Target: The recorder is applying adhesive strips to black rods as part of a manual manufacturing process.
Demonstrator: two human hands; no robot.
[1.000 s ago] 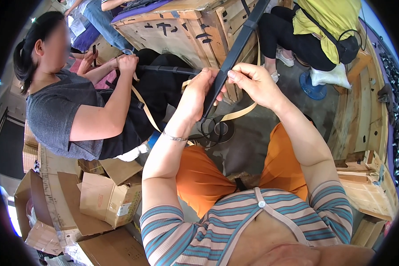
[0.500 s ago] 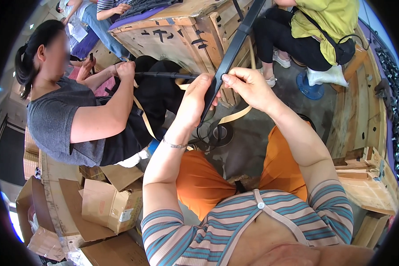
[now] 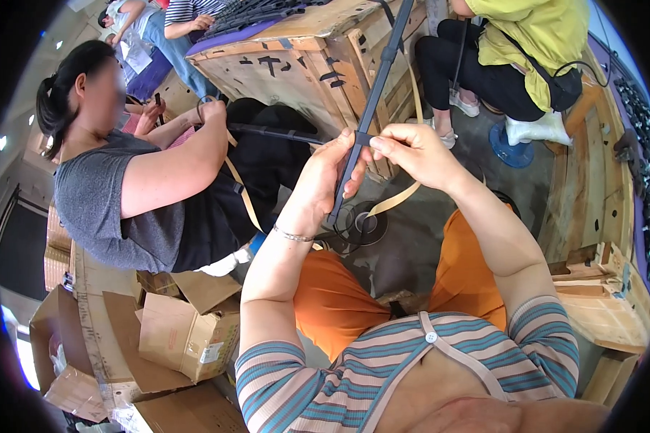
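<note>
A long black bar (image 3: 378, 88) slants up and away in front of me, with darker bands along it. My left hand (image 3: 319, 173) is closed round its lower part, thumb on top. Across the bar, beside the left thumb, lies a short black strip (image 3: 363, 137). The fingers of my right hand (image 3: 417, 154) pinch the right end of this strip; its exact kind is unclear. A tan strap (image 3: 399, 199) hangs behind the bar and curves below my right hand; where it is fastened is hidden.
At left a co-worker in a grey shirt (image 3: 94, 195) holds a similar dark bar (image 3: 278, 132). A wooden crate (image 3: 289, 79) stands ahead. Another person in a yellow top (image 3: 527, 43) sits ahead right, by a blue stool (image 3: 511, 151). Cardboard boxes (image 3: 170, 328) lie at lower left.
The bar has shifted slightly and stands a little steeper. The short black strip now shows across it between my hands. My right hand has moved slightly down and right, still pinching.
</note>
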